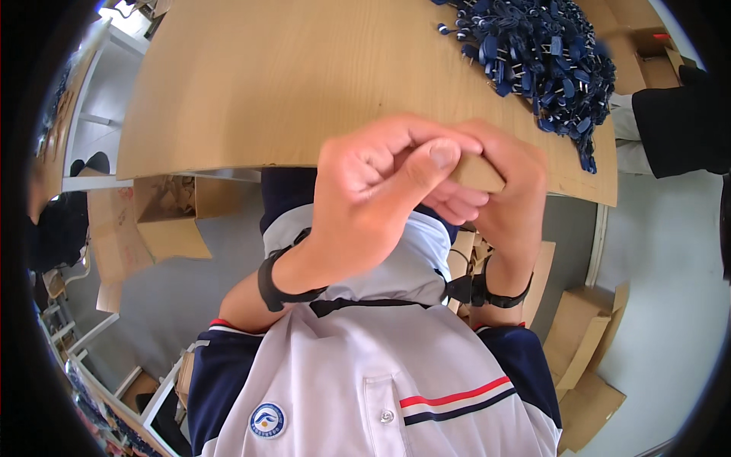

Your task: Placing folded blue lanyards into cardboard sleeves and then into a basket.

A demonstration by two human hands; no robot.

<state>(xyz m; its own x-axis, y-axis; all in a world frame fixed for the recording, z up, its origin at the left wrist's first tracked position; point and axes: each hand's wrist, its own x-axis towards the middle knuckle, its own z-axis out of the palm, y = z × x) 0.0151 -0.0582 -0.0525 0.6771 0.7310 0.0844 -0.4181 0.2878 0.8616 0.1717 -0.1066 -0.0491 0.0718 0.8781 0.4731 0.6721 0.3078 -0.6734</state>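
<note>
My left hand (373, 190) and my right hand (510, 202) are pressed together close in front of my chest, just over the front edge of the wooden table (266, 84). Between their fingers sits a small tan flat piece (478, 174), cardboard by its look. My left thumb lies on top of it and the right fingers curl around its far side. Most of the piece is hidden by the fingers. Each wrist wears a black band. A heap of small dark blue clip-like parts (541, 53) lies on the table at the far right, out of reach of both hands.
An open cardboard box (164, 217) stands on the grey floor under the table's left side. Flattened cardboard (586, 343) lies on the floor at the right. Another person's dark sleeve (678, 129) shows at the right edge. White shelving (91, 114) stands on the left.
</note>
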